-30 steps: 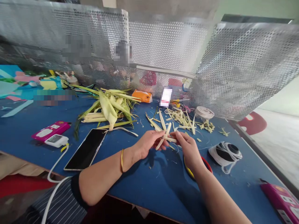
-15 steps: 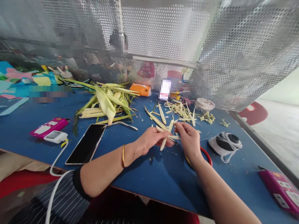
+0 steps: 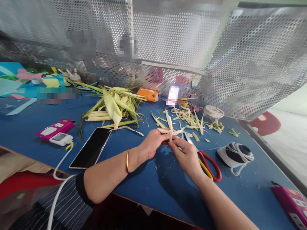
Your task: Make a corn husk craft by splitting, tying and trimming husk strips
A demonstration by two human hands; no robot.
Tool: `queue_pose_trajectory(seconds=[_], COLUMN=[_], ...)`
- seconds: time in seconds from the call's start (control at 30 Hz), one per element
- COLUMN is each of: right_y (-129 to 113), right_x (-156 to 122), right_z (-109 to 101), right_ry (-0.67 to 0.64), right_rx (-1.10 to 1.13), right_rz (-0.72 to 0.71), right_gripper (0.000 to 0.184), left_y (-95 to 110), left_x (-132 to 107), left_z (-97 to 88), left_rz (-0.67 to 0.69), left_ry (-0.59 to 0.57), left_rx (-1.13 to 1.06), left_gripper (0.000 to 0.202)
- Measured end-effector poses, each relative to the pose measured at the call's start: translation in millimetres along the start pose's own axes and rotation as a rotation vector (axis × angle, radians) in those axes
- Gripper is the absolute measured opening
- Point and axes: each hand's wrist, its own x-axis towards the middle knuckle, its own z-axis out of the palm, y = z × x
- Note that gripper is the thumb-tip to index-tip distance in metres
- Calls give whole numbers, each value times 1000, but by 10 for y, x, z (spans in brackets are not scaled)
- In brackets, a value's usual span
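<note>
Pale corn husk strips (image 3: 169,123) cross one another in a star shape above the blue table. My left hand (image 3: 155,140) pinches this husk star from the left, thumb on top near its centre. With its fingertips, my right hand (image 3: 184,153) grips the lower end of the upright strip. Beside my right wrist lie scissors (image 3: 214,166) with red and yellow handles, partly hidden under the hand. Past the fingers are loose husk strips (image 3: 158,120) and a heap of small husk pieces (image 3: 189,116).
A pile of green corn husks (image 3: 112,107) lies left of centre, before an orange packet (image 3: 148,94). A dark-screened phone (image 3: 91,148) and a magenta device (image 3: 56,129) are on the left. String wound on a black-and-white spool (image 3: 236,155) stands right, near another magenta device (image 3: 291,199).
My right hand has moved down and left, from the star's right side to its lower strip. The star has turned so one strip points upward. More of the scissors shows.
</note>
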Motion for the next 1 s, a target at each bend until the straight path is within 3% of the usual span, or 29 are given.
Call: queue_pose_trajectory(seconds=[0.63, 0.7, 0.83, 0.93, 1.0], right_y=[-48, -49, 23, 74, 75], right_x=[-24, -13, 66, 105, 96], right_z=[-9, -79, -201, -192, -148], right_ry=[-31, 52, 351, 214, 119], right_rx=[-138, -173, -198, -185, -214], right_rz=[-150, -157, -70, -72, -110], right_gripper=[32, 34, 23, 20, 24], left_y=[23, 70, 106, 76, 46], left_x=[13, 12, 7, 2, 3], left_z=[-62, -75, -87, -77, -72], left_rz=[-29, -53, -96, -71, -75], left_ry=[-12, -14, -20, -40, 13], left_rx=[2, 15, 47, 73, 82], left_gripper=[25, 28, 27, 26, 27])
